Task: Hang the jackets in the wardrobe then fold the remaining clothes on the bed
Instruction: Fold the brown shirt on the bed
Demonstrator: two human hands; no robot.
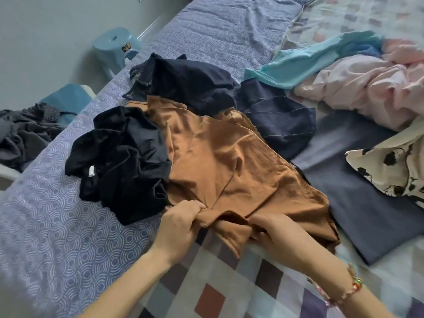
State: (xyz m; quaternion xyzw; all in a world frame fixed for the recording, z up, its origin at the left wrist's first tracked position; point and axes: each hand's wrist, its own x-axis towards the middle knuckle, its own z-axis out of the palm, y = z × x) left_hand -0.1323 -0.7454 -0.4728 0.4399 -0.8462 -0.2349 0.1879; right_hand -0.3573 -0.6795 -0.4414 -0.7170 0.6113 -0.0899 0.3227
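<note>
A brown shirt (229,161) lies spread across the middle of the bed (46,226). My left hand (181,226) pinches its near edge at the collar area. My right hand (275,235) grips the same near edge a little to the right. A crumpled black garment (121,161) sits against the shirt's left side. Dark navy clothes (195,81) and a stitched navy piece (280,125) lie behind it. A flat grey-blue garment (358,203) rests to the right. Further right lie a pink garment (367,88), a light blue one (305,63) and a cream one with black print (394,171).
A blue plastic stool (114,47) stands on the floor beyond the bed's left edge. Grey clothes (25,131) are heaped on a seat at the far left. A checked blanket (218,283) covers the near part of the bed under my forearms.
</note>
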